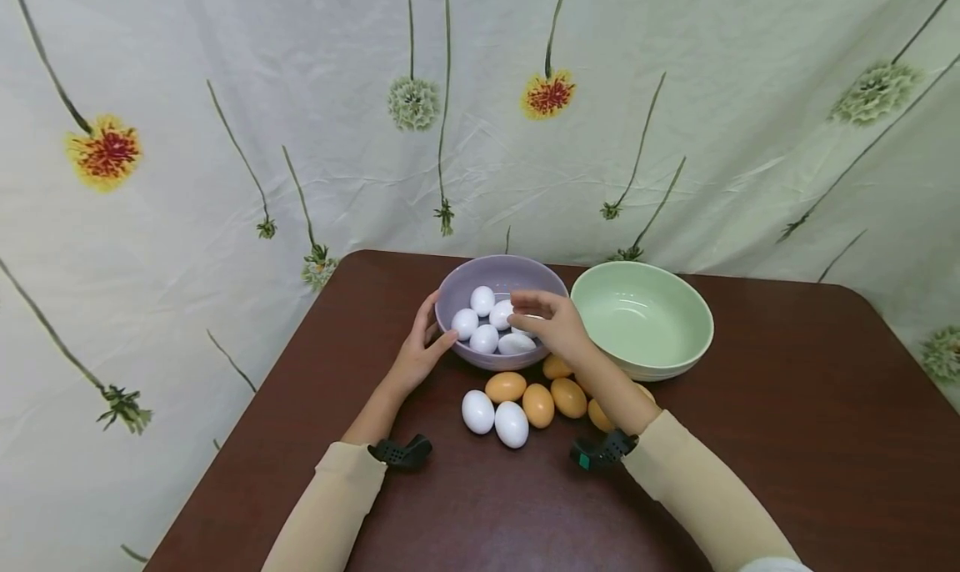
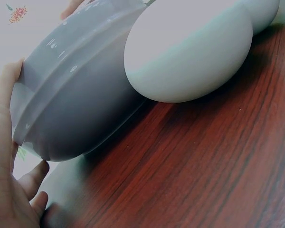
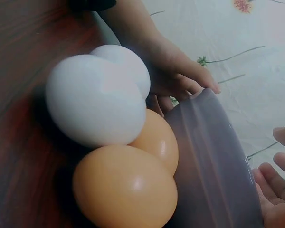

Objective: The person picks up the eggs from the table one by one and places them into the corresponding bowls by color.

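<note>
My left hand holds the left side of a purple bowl, its thumb at the rim and its fingers around the outer wall. Several white eggs lie inside this bowl. Over the bowl's right part hovers my right hand, fingers loosely bent and thumb apart; the right wrist view shows nothing between them. It partly covers a white egg in the bowl. Two white eggs lie on the table in front, beside several brown eggs, some hidden under my right forearm.
A green bowl with no eggs visible inside stands to the right of the purple one. Both stand near the far side of the dark brown table. Behind it hangs a pale cloth with a flower print.
</note>
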The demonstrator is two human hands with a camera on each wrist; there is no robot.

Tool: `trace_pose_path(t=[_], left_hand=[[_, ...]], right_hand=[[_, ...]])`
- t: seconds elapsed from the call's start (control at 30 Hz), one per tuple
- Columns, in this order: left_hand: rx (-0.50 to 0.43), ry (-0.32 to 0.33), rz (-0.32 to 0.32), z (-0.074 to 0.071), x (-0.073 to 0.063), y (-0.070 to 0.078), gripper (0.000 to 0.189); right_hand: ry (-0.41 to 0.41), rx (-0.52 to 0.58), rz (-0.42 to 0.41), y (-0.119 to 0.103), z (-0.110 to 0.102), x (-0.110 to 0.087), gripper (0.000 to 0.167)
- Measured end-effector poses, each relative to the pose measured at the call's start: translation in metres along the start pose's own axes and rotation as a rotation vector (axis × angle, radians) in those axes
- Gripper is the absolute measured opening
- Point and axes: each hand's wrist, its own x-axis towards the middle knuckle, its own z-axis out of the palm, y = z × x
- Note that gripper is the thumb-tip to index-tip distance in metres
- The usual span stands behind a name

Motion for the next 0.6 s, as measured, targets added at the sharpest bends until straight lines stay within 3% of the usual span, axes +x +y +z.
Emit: trace_pose_path(t=[0.27,0.6], left_hand=[[-0.006,0.004,0.011,0.001,0.000,0.000,0.074],[-0.012,0.001,0.003,0.000,-0.001,0.000,0.074]], right_hand=[[-0.032,0.051,-0.007,0.002,-0.006,-0.018,0.043],[-0.057,0.210,-0.110,0.012,-0.006,-0.037,0.039]])
